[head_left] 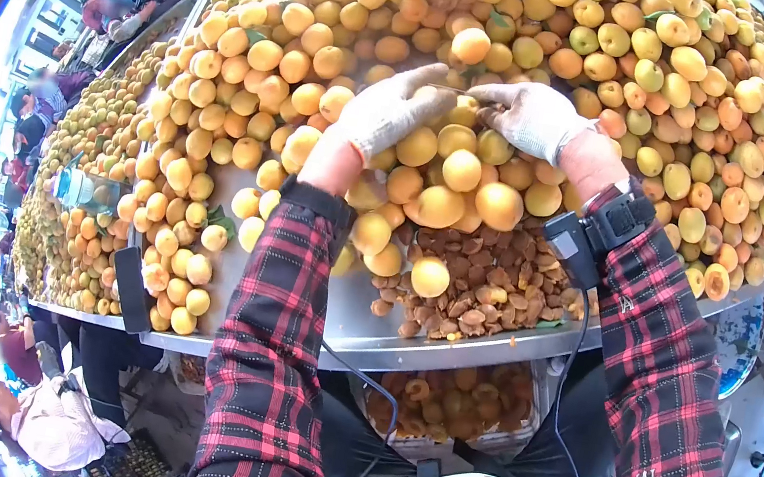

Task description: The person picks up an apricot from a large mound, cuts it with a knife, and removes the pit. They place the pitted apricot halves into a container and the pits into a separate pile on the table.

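Note:
My left hand [397, 113], in a pale knit glove, reaches over a heap of yellow-orange apricots [462, 170]. Its fingers stretch to the right, thumb apart from them. Opposite it, my right hand [536, 120], gloved alike, points its fingers left. The fingertips of both hands come close together over the fruit, and a few apricots lie between and just below them. Neither hand visibly grips a fruit, though the undersides are hidden. Nearer to me, a pile of brown apricot pits [469, 287] covers the metal tabletop [359, 320].
A crate of apricot halves [456, 400] stands below the table edge, between my legs. A dark phone [130, 289] is at the edge on the left, near a clear plastic container [90, 190]. Cables run along both my sleeves. Other people [59, 417] are along the left side.

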The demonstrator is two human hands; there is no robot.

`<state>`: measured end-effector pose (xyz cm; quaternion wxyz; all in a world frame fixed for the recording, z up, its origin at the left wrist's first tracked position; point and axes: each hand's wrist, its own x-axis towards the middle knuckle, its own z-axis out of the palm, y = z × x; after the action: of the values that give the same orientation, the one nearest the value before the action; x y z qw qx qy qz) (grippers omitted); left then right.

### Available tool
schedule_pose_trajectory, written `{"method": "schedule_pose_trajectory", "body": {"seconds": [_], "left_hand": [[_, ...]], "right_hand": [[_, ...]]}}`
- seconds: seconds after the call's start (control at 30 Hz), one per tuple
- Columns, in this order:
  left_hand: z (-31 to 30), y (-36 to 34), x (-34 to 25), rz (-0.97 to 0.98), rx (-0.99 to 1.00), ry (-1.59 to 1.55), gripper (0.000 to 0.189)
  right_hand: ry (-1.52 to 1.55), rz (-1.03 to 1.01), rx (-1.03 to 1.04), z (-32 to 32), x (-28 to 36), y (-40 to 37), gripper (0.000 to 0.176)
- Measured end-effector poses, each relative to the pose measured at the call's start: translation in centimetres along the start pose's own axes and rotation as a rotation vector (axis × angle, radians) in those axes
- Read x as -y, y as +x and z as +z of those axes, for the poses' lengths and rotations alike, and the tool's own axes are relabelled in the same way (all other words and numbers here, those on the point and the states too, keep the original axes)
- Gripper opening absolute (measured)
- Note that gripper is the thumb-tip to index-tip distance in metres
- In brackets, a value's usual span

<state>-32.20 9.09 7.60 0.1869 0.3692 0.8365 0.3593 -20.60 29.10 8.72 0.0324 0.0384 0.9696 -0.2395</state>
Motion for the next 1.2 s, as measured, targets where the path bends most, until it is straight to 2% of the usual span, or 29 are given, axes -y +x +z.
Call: {"method": "schedule_pose_trajectory", "body": {"seconds": [0.1, 0.13, 0.2, 0.27, 0.3, 0.33, 0.4, 0.43, 0.5, 0.53, 0.6, 0.67, 0.73, 0.8, 0.83, 0.87, 0.93, 1.0, 1.07, 1.1, 1.13, 1.2], "left_hand": [[0.6, -2.4, -0.3, 0.030, -0.075, 0.085, 0.070], [0.8, -3.2, 0.1, 0.064, -0.137, 0.149, 0.071], [0.5, -5.2, 0.3, 0.082, -0.206, 0.079, 0.064], [0.1, -8.3, -0.5, 0.038, -0.377, -0.168, 0.061], [-0.7, -10.8, -3.2, -0.039, -0.445, -0.146, 0.055], [-0.9, -12.5, -3.6, -0.009, -0.501, -0.251, 0.052], [-1.3, -16.1, -4.7, -0.063, -0.499, -0.423, 0.050], [-1.3, -17.5, -4.0, -0.101, -0.513, -0.425, 0.050], [-0.3, -20.4, -2.9, -0.191, -0.568, -0.355, 0.050], [0.0, -21.5, -2.9, -0.249, -0.561, -0.207, 0.053], [0.6, -23.3, -3.9, -0.345, -0.475, -0.105, 0.061], [1.3, -23.3, -3.6, -0.290, -0.525, -0.117, 0.065], [2.2, -22.3, -1.5, -0.238, -0.568, -0.137, 0.069], [2.3, -20.4, 0.5, -0.214, -0.515, -0.051, 0.071], [2.1, -19.8, 0.5, -0.199, -0.478, 0.071, 0.070], [1.9, -19.0, 0.6, -0.197, -0.474, 0.078, 0.070], [1.5, -17.3, 0.6, -0.292, -0.356, 0.022, 0.074], [1.5, -16.3, 0.0, -0.327, -0.346, -0.004, 0.071], [0.9, -15.9, -0.9, -0.366, -0.226, 0.220, 0.067], [1.4, -16.1, -0.5, -0.272, -0.320, 0.297, 0.063], [1.8, -16.5, 0.0, -0.276, -0.316, 0.299, 0.063], [2.5, -17.1, 0.3, -0.331, -0.479, 0.003, 0.053]], "right_hand": [[0.100, 0.028, 0.035, -0.6, 0.8, -1.8, 0.039], [0.108, 0.000, -0.059, -0.6, 0.6, -2.3, 0.039], [0.158, -0.078, -0.244, -1.4, 0.3, -4.2, 0.041], [0.395, -0.069, -0.401, -2.7, 1.6, -7.7, 0.041], [0.423, -0.176, -0.548, -1.9, 0.6, -8.5, 0.041], [0.528, -0.094, -0.520, -3.0, 2.1, -11.2, 0.043], [0.806, -0.120, -0.623, -1.7, 1.7, -13.5, 0.038], [0.806, -0.136, -0.625, -2.0, 1.9, -15.1, 0.038], [1.023, 0.263, -0.365, -2.2, 2.6, -18.0, 0.033], [1.212, 0.287, -0.391, -1.3, 3.1, -18.5, 0.026], [1.296, 0.261, -0.360, -0.1, 3.7, -19.5, 0.031], [1.423, 0.219, -0.289, 0.6, 4.2, -20.1, 0.037], [1.354, 0.165, -0.235, 1.1, 4.2, -20.2, 0.038], [1.498, 0.192, -0.213, 1.4, 4.7, -20.1, 0.034], [1.508, 0.171, -0.215, 1.5, 4.5, -20.1, 0.041], [1.518, 0.151, -0.219, 1.5, 4.4, -20.1, 0.048], [1.441, 0.150, -0.239, 1.7, 4.7, -20.0, 0.050], [1.430, 0.082, -0.220, 2.0, 4.4, -19.6, 0.047], [1.463, 0.066, -0.186, 1.6, 4.7, -19.5, 0.046], [1.469, 0.065, -0.187, 1.5, 4.9, -19.3, 0.046], [1.453, 0.061, -0.174, 1.5, 5.1, -19.3, 0.045], [1.434, 0.058, -0.158, 1.5, 5.3, -19.3, 0.045]]}}
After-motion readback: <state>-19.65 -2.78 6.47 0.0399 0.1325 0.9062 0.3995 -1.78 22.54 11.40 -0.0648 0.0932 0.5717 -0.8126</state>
